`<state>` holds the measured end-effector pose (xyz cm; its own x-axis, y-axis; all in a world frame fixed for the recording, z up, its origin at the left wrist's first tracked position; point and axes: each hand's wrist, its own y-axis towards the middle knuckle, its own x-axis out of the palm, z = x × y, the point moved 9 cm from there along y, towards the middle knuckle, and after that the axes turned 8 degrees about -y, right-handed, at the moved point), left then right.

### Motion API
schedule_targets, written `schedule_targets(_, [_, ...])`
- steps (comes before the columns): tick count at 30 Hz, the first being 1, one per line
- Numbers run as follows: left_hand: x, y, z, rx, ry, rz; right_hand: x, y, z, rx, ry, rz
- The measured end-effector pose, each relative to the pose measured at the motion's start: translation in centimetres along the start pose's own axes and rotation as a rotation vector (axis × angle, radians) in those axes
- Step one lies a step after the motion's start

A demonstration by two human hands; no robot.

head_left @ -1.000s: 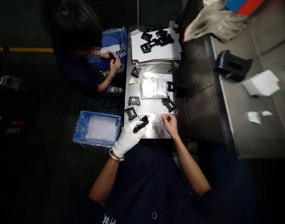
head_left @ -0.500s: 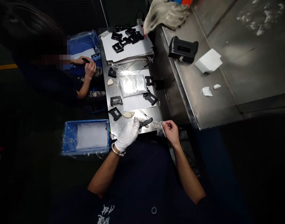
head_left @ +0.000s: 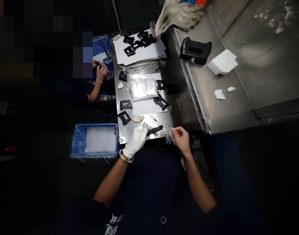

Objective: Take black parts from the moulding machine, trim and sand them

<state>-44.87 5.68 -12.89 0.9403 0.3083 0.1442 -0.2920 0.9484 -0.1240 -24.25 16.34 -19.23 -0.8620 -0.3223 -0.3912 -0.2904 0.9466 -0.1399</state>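
My left hand [head_left: 136, 141], in a white glove, is closed on a black plastic part [head_left: 155, 130] that points right over the table's near edge. To its right, the bare thumb and fingers of my right hand [head_left: 182, 138] pinch a small clear plastic bag [head_left: 169, 137]. A gap separates the bag from the black part. Just beyond my left hand lie a pale half-round piece [head_left: 138, 119] and a thin pen-like tool [head_left: 153, 118]. Black frame-shaped parts [head_left: 124, 117] rest farther left, one of them in clear wrap [head_left: 125, 104].
A silvery plastic packet [head_left: 143, 88] lies on white paper mid-table. Behind it, several black parts sit on a paper stack [head_left: 139, 58]. A lined blue bin [head_left: 77, 140] stands left. A co-worker's hands [head_left: 102, 71] hold something dark. The raised metal bench [head_left: 208, 98] borders the right.
The view has shifted, so the table and bins appear a little farther right. Both hands keep their holds; the black part's angle differs slightly.
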Motion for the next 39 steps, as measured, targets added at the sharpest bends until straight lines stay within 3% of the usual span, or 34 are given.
schedule_targets(3, [0.3, 0.1, -0.7, -0.042, 0.047, -0.027, 0.4, 0.0, -0.9, -0.021, -0.006, -0.009])
schedule_targets(7, [2.0, 0.5, -4.8, -0.187, -0.011, -0.035, 2.2, -0.1, -2.7, -0.051, 0.028, -0.037])
schedule_targets(12, [3.6, 0.8, -7.9, -0.213, -0.156, 0.051, 5.9, -0.5, -2.8, 0.063, 0.168, -0.231])
schedule_targets(17, [2.5, 0.5, -8.5, -0.227, -0.113, 0.105, 6.6, -0.9, -2.1, 0.113, 0.189, -0.337])
schedule_targets(24, [-0.2, 0.6, -9.5, -0.168, 0.026, 0.239, 6.5, -1.0, -1.8, 0.06, 0.118, -0.311])
schedule_targets(27, [0.2, 0.5, -9.2, -0.159, -0.017, 0.187, 6.6, -0.9, -1.6, 0.031, 0.041, -0.249])
schedule_targets(32, [0.5, 0.1, -9.2, -0.18, -0.102, 0.125, 8.8, -1.0, -1.3, 0.069, 0.078, -0.372])
schedule_targets(36, [-1.5, 0.4, -10.8, -0.161, -0.037, 0.247, 8.9, -0.8, -2.3, 0.005, 0.045, -0.33])
schedule_targets(39, [-3.4, 1.2, -12.3, -0.153, 0.02, 0.32, 10.8, -1.7, -3.3, -0.066, 0.028, -0.463])
